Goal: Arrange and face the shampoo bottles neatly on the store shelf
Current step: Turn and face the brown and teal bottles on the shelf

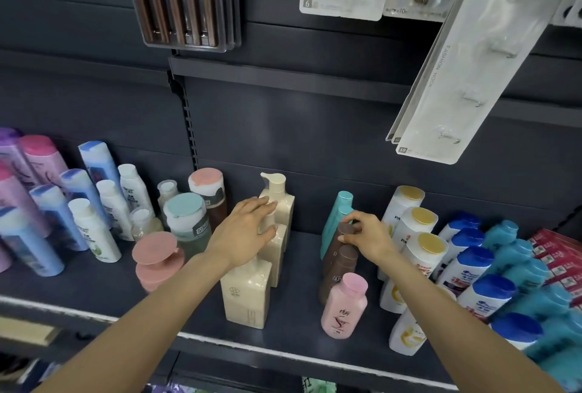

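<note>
Presently we note the left hand (248, 228), fingers spread, resting on the middle cream pump bottle (273, 251) mid-shelf (296, 266). Our right hand (367, 235) pinches the brown bottle (333, 254) cap. Tight single-file rows risk toppling if either bottle is pushed sideways.

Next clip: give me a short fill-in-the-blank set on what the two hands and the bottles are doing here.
1. The left hand rests on the pump of a ____-coloured pump bottle.
2. The right hand pinches the cap of a ____ bottle.
3. The pink bottle stands in ____ of the brown bottles.

Missing words: cream; brown; front
</note>
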